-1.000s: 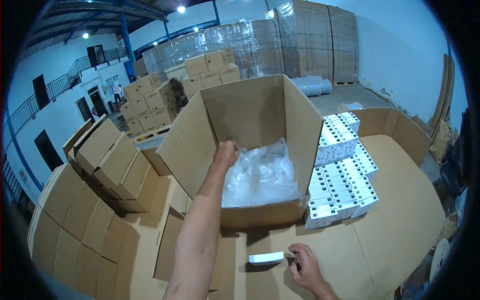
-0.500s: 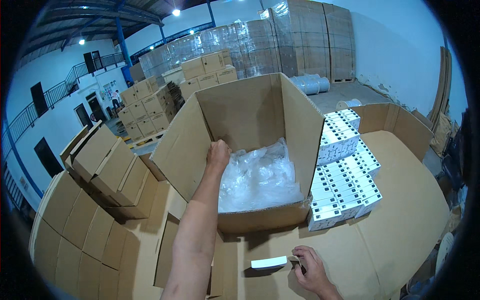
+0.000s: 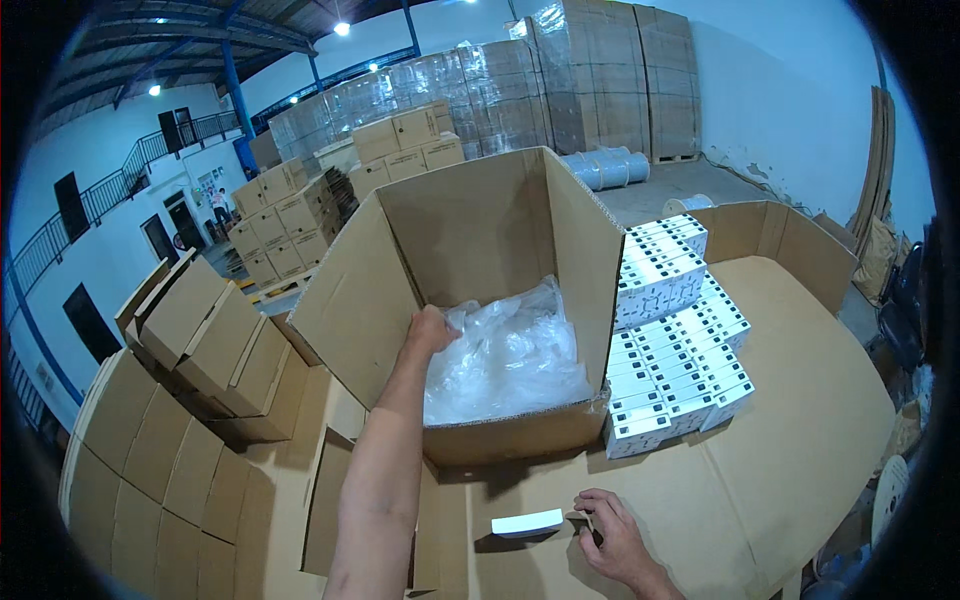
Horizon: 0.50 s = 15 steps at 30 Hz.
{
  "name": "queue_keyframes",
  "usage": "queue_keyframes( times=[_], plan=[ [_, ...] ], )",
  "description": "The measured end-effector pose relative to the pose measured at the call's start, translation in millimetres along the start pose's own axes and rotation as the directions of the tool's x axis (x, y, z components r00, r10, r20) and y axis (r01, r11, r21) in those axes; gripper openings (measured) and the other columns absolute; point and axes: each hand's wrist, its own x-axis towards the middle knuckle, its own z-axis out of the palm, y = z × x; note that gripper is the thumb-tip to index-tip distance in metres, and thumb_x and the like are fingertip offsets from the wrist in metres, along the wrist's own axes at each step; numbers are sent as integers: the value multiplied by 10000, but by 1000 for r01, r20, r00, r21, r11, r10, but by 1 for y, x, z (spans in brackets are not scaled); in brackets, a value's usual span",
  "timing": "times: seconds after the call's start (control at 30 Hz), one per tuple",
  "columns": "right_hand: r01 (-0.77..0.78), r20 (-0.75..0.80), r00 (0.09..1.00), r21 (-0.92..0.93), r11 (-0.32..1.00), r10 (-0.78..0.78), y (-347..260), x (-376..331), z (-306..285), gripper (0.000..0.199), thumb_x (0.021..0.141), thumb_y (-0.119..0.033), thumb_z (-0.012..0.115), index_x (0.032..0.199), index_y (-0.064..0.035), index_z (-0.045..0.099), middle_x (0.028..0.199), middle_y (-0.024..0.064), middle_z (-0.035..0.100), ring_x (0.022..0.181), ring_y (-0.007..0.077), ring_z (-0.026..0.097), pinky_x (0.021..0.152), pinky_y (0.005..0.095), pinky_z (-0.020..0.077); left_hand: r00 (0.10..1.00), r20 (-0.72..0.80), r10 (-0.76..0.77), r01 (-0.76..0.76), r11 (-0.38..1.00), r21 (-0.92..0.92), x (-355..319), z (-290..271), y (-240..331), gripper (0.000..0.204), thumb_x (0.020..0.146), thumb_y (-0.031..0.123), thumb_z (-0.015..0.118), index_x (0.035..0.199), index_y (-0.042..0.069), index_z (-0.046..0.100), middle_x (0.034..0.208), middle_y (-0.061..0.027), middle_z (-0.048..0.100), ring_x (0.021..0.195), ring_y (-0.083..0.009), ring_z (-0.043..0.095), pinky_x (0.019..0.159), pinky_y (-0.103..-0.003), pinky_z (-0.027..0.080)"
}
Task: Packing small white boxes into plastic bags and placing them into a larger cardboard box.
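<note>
My left hand (image 3: 432, 329) is inside a large open carton (image 3: 515, 437). Its fingers are curled on the left edge of a heap of clear plastic bags (image 3: 505, 350), with the fingertips partly hidden. On the cardboard-covered table, a small white box (image 3: 527, 523) lies in front of the carton. At that box's right end, my right hand (image 3: 612, 535) has its thumb and bent fingers around what looks like its open brown end flap. Stacked white boxes (image 3: 670, 390) with small dark squares stand against the carton's right side.
Folded brown cartons (image 3: 215, 345) stand at the left, with a curved row of cardboard pieces (image 3: 150, 480) nearer me. A cardboard wall (image 3: 780, 240) edges the table's far right. Behind are stacked cartons (image 3: 285, 215), wrapped pallets (image 3: 600, 80) and spools (image 3: 605, 168).
My left hand has moved down along the carton's inner left wall onto the plastic bags. The right hand stays by the small white box. The whole view has shifted slightly.
</note>
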Motion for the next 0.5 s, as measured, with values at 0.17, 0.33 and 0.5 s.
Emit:
queue_keyframes(
  times=[0.17,0.33,0.5],
  plan=[
    [9,15,1000,17,1000,-9,-2,1,1,371,780,31,615,1148,4,572,1236,188,572,1197,381,569,1028,453,477,972,-226,-66,41,993,-114,3,-12,-7,208,727,142,759,892,19,784,992,-250,728,943,-379,719,917,-429,561],
    [15,-13,1000,13,1000,-15,3,-1,1,357,791,32,619,1144,6,573,1233,190,573,1192,377,574,1013,446,488,922,-386,-15,-62,981,-185,-12,-18,15,125,706,82,729,813,38,777,845,-189,743,843,-349,732,848,-436,578],
    [20,-9,1000,18,1000,-20,-1,-1,1,346,796,38,617,1139,7,575,1234,189,570,1190,374,575,1004,449,492,877,-480,24,-111,982,-154,-7,-26,9,163,679,46,757,841,30,747,845,-188,741,825,-356,726,831,-441,576]
  ],
)
